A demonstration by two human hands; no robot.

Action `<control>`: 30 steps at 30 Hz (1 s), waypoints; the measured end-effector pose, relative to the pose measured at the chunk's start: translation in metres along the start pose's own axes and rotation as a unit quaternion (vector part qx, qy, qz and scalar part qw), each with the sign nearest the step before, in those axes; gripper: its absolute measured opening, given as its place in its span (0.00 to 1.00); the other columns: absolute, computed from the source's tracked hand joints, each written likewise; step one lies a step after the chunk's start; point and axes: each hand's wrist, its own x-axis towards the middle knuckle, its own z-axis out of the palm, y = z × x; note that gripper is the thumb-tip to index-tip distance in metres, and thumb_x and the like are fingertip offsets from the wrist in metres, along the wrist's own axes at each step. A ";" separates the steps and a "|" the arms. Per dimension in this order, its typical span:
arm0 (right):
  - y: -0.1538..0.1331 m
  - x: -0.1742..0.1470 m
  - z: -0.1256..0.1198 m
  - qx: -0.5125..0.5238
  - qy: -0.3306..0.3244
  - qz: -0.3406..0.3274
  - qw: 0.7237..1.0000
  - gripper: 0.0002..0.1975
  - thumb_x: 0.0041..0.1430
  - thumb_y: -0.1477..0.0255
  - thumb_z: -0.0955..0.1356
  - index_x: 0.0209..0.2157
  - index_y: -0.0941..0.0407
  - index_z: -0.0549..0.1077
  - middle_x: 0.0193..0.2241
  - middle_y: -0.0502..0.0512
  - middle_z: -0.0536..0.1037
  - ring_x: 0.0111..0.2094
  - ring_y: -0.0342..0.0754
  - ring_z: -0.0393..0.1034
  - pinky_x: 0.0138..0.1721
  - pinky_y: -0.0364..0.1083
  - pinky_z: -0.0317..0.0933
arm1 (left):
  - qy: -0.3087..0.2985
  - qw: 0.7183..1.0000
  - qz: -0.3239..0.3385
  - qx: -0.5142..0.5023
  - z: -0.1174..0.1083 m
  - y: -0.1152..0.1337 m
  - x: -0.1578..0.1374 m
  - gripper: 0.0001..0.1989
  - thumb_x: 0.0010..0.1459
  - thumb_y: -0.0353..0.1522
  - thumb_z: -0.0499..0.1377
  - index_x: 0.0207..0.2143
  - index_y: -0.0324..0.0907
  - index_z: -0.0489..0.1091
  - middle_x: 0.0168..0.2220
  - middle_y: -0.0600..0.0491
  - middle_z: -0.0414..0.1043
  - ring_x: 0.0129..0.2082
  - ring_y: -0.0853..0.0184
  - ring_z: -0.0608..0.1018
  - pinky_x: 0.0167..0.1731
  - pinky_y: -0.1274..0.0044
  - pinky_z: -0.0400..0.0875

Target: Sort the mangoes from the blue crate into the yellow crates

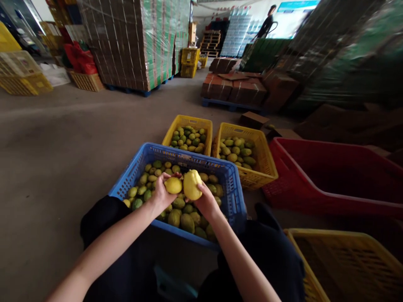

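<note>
So we're sitting right up against a blue crate, and it's got a thick layer of fruit in it, greens and dull yellows all mixed together. Our left hand has its fingers curled round a smaller yellow lemon, and our right hand is gripping a bigger, lumpy lemon, thumb pressed on its side, most of the fingers hidden behind it. Both lemons are up over the middle of the crate, side by side; honestly we can't tell if they touch.

Just past the far side we've got two yellow crates: the left yellow crate holds greener fruit, while the right yellow crate holds mostly yellowish-green ones. To the right of those there's a big red bin, too dark inside for us to make much out. Near right, by our knee, sits a slatted yellow crate. Far left, a basket has a red bag on top.
</note>
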 end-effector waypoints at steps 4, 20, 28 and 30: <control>0.006 -0.005 0.003 -0.023 -0.044 -0.018 0.999 0.23 0.40 0.66 0.76 0.41 0.53 0.70 0.36 0.53 0.77 0.31 0.50 0.74 0.23 0.44 0.69 | -0.057 0.997 0.048 -0.030 0.009 0.006 0.001 0.14 0.47 0.28 0.49 0.33 0.41 0.72 0.24 0.53 0.72 0.32 0.64 0.79 0.41 0.71 0.73; -0.002 -0.012 -0.002 -0.165 0.068 -0.139 0.974 0.29 0.37 0.73 0.77 0.44 0.49 0.71 0.38 0.47 0.75 0.37 0.45 0.70 0.38 0.42 0.67 | -0.049 0.965 0.135 0.217 0.016 -0.017 -0.008 0.09 0.61 0.37 0.55 0.34 0.42 0.72 0.36 0.52 0.77 0.44 0.66 0.77 0.42 0.80 0.70; -0.017 -0.009 -0.010 -0.318 0.118 -0.274 0.900 0.30 0.32 0.76 0.78 0.43 0.51 0.74 0.40 0.50 0.74 0.43 0.52 0.67 0.52 0.50 0.61 | -0.029 0.984 -0.096 0.145 0.012 -0.006 0.000 0.13 0.63 0.38 0.50 0.38 0.40 0.69 0.27 0.52 0.74 0.26 0.68 0.75 0.26 0.78 0.72; -0.020 -0.008 -0.012 -0.320 0.120 -0.283 0.896 0.30 0.33 0.74 0.78 0.43 0.51 0.74 0.42 0.52 0.74 0.46 0.53 0.66 0.54 0.53 0.59 | -0.045 0.990 -0.070 0.112 0.014 0.000 0.000 0.10 0.61 0.34 0.51 0.37 0.39 0.70 0.26 0.52 0.73 0.25 0.68 0.75 0.28 0.76 0.73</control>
